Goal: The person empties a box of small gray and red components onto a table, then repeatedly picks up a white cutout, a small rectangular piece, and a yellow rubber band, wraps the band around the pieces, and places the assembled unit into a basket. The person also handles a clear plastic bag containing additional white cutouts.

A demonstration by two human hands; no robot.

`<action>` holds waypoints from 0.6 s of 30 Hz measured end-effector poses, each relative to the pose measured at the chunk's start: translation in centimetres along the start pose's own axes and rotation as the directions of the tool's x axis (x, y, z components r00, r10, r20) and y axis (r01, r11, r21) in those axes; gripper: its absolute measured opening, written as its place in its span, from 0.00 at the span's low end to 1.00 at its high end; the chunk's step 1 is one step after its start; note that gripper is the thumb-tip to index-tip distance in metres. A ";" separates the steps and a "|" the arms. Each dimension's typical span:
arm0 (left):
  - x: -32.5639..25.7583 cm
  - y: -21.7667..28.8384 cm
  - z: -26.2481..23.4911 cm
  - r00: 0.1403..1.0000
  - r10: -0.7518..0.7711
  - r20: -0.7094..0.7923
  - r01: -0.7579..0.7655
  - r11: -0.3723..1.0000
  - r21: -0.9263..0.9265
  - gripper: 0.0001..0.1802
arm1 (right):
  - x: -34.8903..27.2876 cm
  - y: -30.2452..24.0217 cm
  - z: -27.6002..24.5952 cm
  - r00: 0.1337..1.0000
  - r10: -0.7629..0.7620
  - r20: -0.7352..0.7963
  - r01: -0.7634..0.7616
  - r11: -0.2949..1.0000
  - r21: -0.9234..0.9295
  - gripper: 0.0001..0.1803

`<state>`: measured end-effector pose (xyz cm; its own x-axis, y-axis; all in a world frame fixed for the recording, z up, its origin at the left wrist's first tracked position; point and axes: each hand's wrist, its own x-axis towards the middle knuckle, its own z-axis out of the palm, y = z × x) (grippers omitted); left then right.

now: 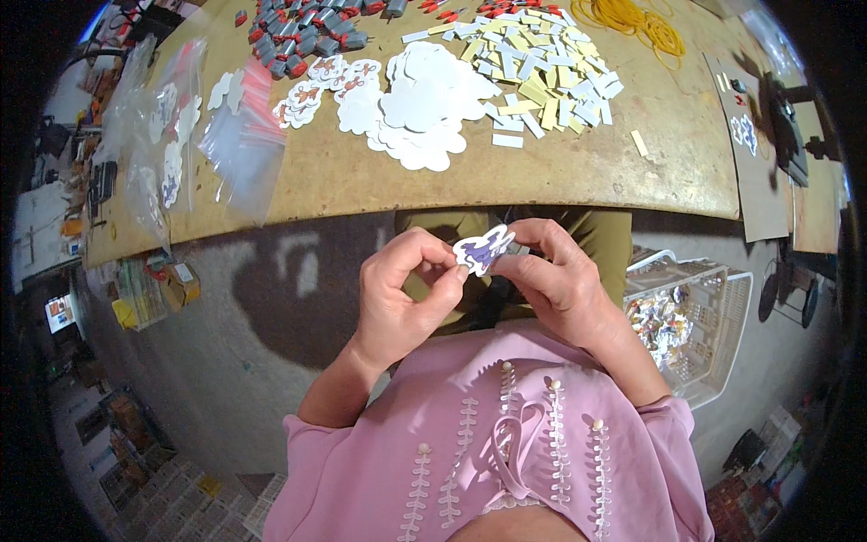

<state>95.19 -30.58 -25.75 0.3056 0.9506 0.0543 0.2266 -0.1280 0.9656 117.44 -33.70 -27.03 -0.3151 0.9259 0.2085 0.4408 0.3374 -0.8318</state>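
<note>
Above my lap, just off the table's near edge, I hold a small white die-cut cutout (476,254) printed with a purple figure. My left hand (404,282) pinches its left side between thumb and fingertips. The thumb and fingers of my right hand (557,275) are closed on its right side, where a white lobed edge stands up; I cannot tell whether this is one folded piece or several layers. On the table beyond lie a pile of plain white scalloped cutouts (424,95) and several cutouts with brown-red prints (301,102).
On the brown table (361,185) are yellow and pale-blue strips (546,81), grey-and-red parts (302,41), yellow cord (646,27) and clear plastic bags (242,149). A white plastic crate (722,334) of shiny scraps stands on the floor to the right.
</note>
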 end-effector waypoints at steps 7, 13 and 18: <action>1.1 1.3 -1.8 0.977 0.158 0.145 -0.199 0.918 0.343 0.09 | -0.3 0.3 0.4 0.996 -0.028 0.080 0.032 0.998 -0.047 0.15; 2.2 3.0 -2.9 0.923 0.187 0.335 -0.326 0.843 0.427 0.09 | 0.1 -0.1 0.4 0.991 -0.020 0.132 0.022 1.000 -0.012 0.14; 2.0 2.5 -2.3 0.916 0.198 0.348 -0.362 0.782 0.508 0.09 | 0.3 -0.5 0.3 0.988 -0.002 0.157 -0.002 1.000 0.022 0.13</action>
<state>94.21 -28.36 -22.59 0.6464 0.7476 0.1528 0.5364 -0.5876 0.6057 116.86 -33.65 -26.67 -0.4442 0.8869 0.1266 0.4225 0.3320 -0.8434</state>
